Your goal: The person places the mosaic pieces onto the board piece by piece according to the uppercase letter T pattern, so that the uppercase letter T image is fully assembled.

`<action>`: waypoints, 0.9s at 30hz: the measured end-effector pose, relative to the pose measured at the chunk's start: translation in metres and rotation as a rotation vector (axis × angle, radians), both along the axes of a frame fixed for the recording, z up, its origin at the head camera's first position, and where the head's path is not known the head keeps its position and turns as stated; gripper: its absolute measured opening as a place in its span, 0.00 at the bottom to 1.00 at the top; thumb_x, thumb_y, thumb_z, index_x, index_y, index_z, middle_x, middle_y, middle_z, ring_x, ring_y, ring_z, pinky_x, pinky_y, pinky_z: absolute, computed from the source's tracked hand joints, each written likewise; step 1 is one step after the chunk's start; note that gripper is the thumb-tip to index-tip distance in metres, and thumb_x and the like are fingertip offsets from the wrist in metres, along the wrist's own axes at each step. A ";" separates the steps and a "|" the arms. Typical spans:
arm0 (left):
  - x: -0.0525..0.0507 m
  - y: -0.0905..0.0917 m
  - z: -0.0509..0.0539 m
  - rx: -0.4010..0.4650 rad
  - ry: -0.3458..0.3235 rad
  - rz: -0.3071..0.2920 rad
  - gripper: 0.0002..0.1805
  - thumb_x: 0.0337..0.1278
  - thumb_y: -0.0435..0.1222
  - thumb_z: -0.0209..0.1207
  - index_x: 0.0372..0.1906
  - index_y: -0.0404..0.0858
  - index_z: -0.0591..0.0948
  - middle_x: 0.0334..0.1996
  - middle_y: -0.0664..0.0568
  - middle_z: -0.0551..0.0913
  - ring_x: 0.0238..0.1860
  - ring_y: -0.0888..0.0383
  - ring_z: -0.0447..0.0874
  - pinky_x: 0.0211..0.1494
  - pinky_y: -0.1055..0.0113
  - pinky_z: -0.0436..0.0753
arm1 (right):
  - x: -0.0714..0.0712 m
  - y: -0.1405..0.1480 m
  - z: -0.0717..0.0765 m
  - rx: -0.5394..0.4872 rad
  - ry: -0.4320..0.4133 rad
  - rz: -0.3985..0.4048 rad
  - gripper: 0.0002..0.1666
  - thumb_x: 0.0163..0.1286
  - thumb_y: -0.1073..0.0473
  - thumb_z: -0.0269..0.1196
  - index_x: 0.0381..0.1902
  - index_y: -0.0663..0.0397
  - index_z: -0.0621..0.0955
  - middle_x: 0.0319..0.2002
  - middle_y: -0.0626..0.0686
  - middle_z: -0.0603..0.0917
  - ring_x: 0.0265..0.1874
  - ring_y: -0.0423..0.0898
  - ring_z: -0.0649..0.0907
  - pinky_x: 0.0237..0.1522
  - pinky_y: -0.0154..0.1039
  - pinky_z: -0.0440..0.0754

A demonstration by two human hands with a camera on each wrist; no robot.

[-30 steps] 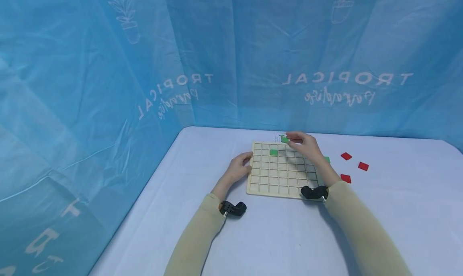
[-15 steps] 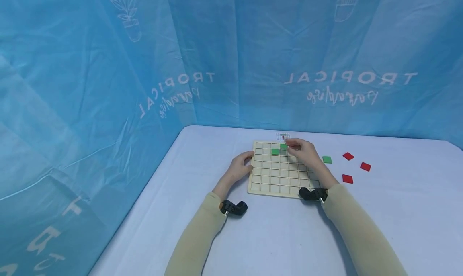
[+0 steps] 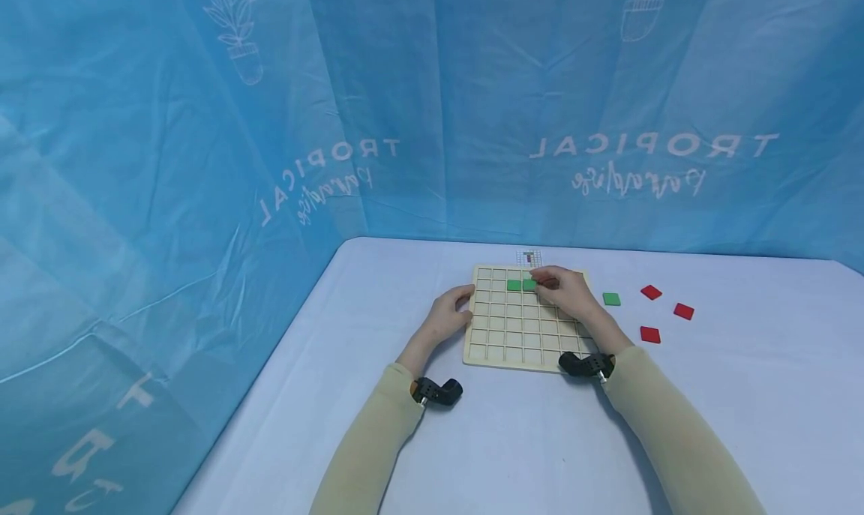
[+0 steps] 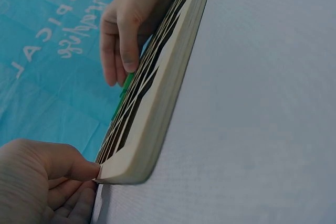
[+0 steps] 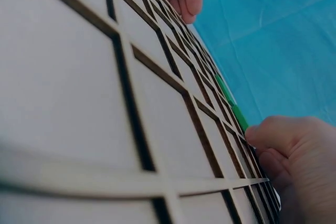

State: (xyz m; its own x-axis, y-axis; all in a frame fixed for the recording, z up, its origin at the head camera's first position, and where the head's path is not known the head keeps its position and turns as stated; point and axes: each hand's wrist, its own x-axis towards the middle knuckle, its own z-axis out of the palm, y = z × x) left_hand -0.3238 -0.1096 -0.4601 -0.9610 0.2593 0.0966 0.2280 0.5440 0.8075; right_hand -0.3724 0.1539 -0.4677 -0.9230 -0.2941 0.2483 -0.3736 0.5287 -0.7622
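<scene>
1. So the grid board (image 3: 513,324) is the anchor here. It lies flat on the white-covered worktop (image 3: 506,440), right in front of the person, so both hands get at it easily.
2. Left hand (image 3: 445,316) is parked at the board's left edge, fingers and thumb spread apart, tips touching the wood. Reads to me as bracing: enough contact to stop it sliding, no real clamp.
3. Right hand (image 3: 565,288) is over the board's far half, pinching the second green tile (image 3: 529,285) between thumb and fingers. Makes sense, since a tile that small and flat only leaves its edges to grab.
4. That tile is in the second row from the board's far edge, just right of the first green tile (image 3: 514,285), which lies in its own cell. Can't tell if the pinched one sits fully down.
5. Just beyond the board's far edge there's a little printed card (image 3: 529,258) with a grid on it, probably put there so it's readable without blocking anything.
6. Right of the board: a loose green tile (image 3: 611,299), then three red tiles (image 3: 651,292) further out. Handy side for the right hand, I'd guess.
</scene>
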 end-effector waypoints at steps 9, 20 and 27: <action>-0.001 0.000 0.000 0.005 0.003 -0.008 0.30 0.56 0.24 0.52 0.67 0.30 0.65 0.65 0.42 0.66 0.66 0.52 0.64 0.66 0.71 0.65 | 0.000 -0.001 0.000 0.060 0.033 0.011 0.21 0.66 0.65 0.60 0.57 0.64 0.76 0.50 0.61 0.80 0.48 0.56 0.79 0.52 0.49 0.78; -0.002 -0.001 -0.002 0.009 -0.001 -0.009 0.30 0.56 0.24 0.52 0.67 0.30 0.65 0.65 0.42 0.67 0.66 0.53 0.64 0.66 0.72 0.65 | -0.001 -0.002 0.002 0.067 0.023 0.006 0.23 0.65 0.63 0.61 0.58 0.62 0.76 0.52 0.59 0.80 0.50 0.55 0.78 0.52 0.49 0.78; -0.001 -0.001 0.000 0.004 0.001 -0.007 0.30 0.56 0.24 0.52 0.66 0.29 0.65 0.65 0.41 0.67 0.66 0.52 0.64 0.66 0.71 0.65 | 0.002 -0.006 0.022 -0.057 0.018 0.006 0.25 0.67 0.60 0.61 0.60 0.60 0.74 0.56 0.59 0.77 0.55 0.57 0.76 0.56 0.51 0.75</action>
State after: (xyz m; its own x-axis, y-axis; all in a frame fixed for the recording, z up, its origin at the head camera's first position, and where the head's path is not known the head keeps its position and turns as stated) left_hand -0.3250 -0.1103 -0.4597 -0.9590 0.2659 0.0986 0.2326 0.5390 0.8095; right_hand -0.3700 0.1484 -0.4453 -0.9162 -0.2848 0.2818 -0.3910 0.4823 -0.7839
